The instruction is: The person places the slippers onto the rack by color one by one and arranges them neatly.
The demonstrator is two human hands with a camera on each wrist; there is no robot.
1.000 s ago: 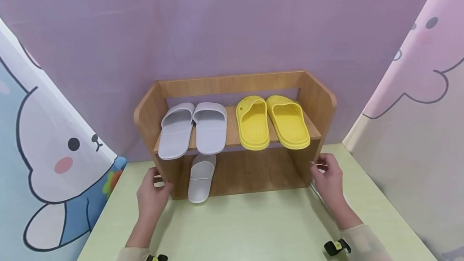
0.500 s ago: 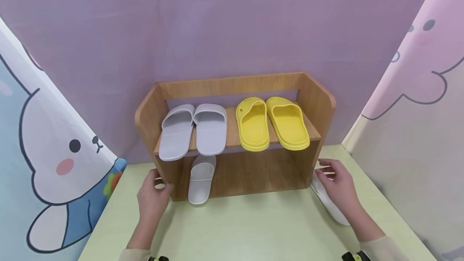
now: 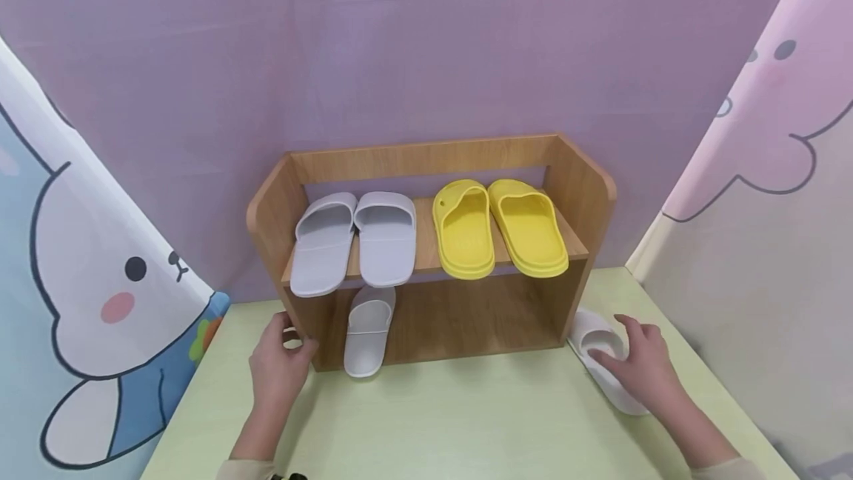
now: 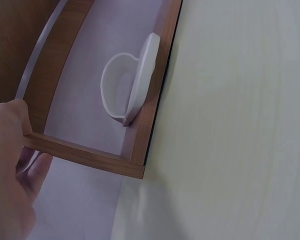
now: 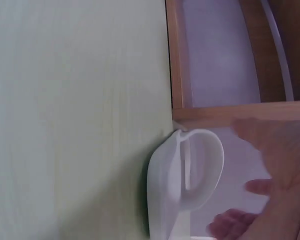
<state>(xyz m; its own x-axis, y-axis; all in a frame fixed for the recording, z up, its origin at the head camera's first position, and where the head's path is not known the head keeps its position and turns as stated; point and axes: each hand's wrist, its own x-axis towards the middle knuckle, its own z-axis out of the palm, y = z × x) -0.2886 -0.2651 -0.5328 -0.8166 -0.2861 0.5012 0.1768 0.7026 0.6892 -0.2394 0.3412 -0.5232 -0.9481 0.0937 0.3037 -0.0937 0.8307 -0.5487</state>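
Note:
A wooden shoe rack (image 3: 433, 156) stands against the back wall. Its left side panel is gripped by my left hand (image 3: 280, 358), thumb on one face and fingers on the other in the left wrist view. My right hand (image 3: 643, 361) hovers over a white slipper (image 3: 589, 328) on the table at the rack's right side, thumb and fingers spread apart and holding nothing. The same slipper (image 5: 162, 185) lies below the hand in the right wrist view, its strap uppermost. On the lower shelf a single white slipper (image 3: 368, 343) sits at the left.
The upper shelf bears a pair of pale lilac slippers (image 3: 386, 250) at the left and a pair of yellow clogs (image 3: 529, 232) at the right. Under the rack is a pale green table (image 3: 440, 421). Printed cloth hangs at both sides, with a purple backdrop (image 3: 426, 43) behind.
My right hand has left the rack's right side panel and moved right and toward me, over the white slipper, its fingers spreading. The left hand has stayed on the left panel.

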